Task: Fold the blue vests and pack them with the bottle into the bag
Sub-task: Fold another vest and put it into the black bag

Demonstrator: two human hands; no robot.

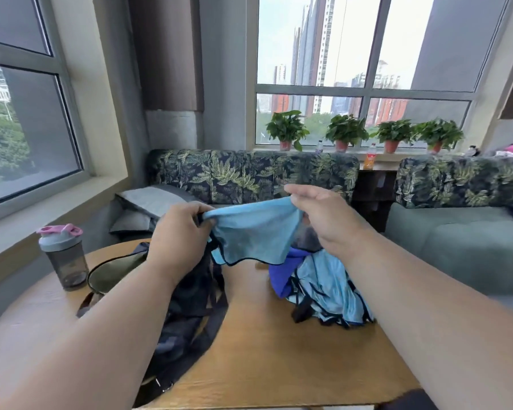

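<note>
A light blue mesh vest with dark trim [253, 229] is hanging mid-frame; more blue vests [326, 288] are lying crumpled right of centre, beside the dark open bag [190, 300] and grey pink-lidded bottle [64, 255] standing left

No words, brand names, numbers or signs can be read anywhere here. The shaker bottle [63, 255] to the left of the left hand [179, 232] bears no print that shows, and the light blue vest [253, 229] held between that hand and the right hand [323, 214] is plain cloth. The small orange bottle [370, 156] far beyond the right hand has a label, but it is too small and blurred to make out.
</note>
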